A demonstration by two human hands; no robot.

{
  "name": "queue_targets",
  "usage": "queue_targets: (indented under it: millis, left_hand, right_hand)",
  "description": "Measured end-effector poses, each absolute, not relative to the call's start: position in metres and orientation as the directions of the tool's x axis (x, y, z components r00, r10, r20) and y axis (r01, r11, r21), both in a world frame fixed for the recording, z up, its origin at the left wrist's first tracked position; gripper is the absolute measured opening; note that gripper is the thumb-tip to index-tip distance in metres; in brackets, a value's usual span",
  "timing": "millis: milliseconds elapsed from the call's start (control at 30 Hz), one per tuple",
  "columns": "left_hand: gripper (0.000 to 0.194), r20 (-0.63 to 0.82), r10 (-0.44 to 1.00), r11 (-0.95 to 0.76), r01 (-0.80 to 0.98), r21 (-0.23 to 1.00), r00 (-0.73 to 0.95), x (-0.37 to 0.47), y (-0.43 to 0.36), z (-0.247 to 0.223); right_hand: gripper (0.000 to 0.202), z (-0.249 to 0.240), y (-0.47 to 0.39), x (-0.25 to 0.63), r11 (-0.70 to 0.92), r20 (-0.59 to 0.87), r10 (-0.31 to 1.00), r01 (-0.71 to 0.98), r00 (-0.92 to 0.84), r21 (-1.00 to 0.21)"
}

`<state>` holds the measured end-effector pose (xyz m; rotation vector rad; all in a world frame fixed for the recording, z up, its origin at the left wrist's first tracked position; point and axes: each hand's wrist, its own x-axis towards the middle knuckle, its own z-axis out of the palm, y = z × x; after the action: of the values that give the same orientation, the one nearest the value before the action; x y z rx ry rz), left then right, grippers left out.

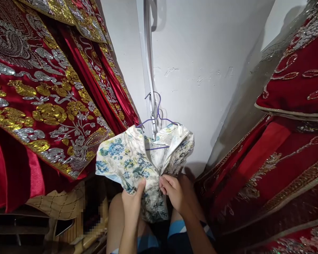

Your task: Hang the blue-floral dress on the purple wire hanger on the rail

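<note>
A white garment with blue and yellow-green flowers (132, 158) hangs on a thin purple hanger (148, 121) in front of the pale wall. Its front is partly parted below the neck, with the hanger's lower bar showing inside. My left hand (134, 197) grips the garment's lower left part, thumb on top and fingers hidden behind the cloth. At the front edge, near the middle, my right hand (171, 187) pinches the fabric between thumb and curled fingers.
Red clothing with gold and silver sequins (50, 113) hangs at the left, more red embroidered cloth (302, 84) at the right. A white strap (149, 53) runs down the wall (196, 63). A phone-like object (64, 227) lies at lower left.
</note>
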<state>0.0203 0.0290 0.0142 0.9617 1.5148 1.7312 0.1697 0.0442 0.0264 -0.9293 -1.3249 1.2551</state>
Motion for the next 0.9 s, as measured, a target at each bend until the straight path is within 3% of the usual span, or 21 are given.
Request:
queue_targets:
  millis: [67,133,200,300,467,700,867,900]
  left_hand:
    - [0.072,0.366,0.611,-0.276,0.245,0.929,-0.701,0.028,0.027,0.008]
    - [0.071,0.624,0.440,-0.372,0.501,0.781,-0.646,0.039,0.024,0.002]
    - [0.051,0.732,0.509,-0.440,0.593,0.674,-0.454,0.051,0.023,-0.002]
    - [0.008,0.657,0.727,-0.509,0.483,0.712,-0.202,0.063,0.029,-0.001]
    - [0.021,0.575,0.817,-0.506,0.409,0.759,-0.057,0.064,0.039,0.003]
    - [0.025,0.516,0.847,-0.504,0.501,0.704,0.128,0.046,0.053,-0.011]
    - [0.011,0.523,0.846,-0.505,0.464,0.728,0.100,0.036,0.068,0.029]
    - [0.023,0.556,0.829,-0.524,0.424,0.739,0.058,0.035,0.071,0.048]
  right_hand:
    - [0.040,0.035,0.041,0.175,0.129,0.143,0.980,-0.105,-0.142,-0.986]
    - [0.037,0.041,0.037,0.179,0.094,0.109,0.983,-0.109,-0.148,-0.990]
    - [0.034,0.043,0.035,0.182,0.060,0.085,0.973,-0.117,-0.214,-0.991]
    - [0.032,0.046,0.037,0.184,0.024,0.058,0.948,-0.112,-0.314,-0.993]
    - [0.031,0.081,0.066,0.194,-0.033,0.036,0.961,-0.244,-0.273,-0.969]
    - [0.026,0.171,0.120,0.194,0.100,0.199,0.965,-0.458,-0.173,-0.883]
    - [0.028,0.170,0.114,0.181,0.193,0.266,0.951,-0.370,-0.156,-0.909]
    - [0.029,0.168,0.111,0.179,0.213,0.278,0.948,-0.343,-0.155,-0.915]
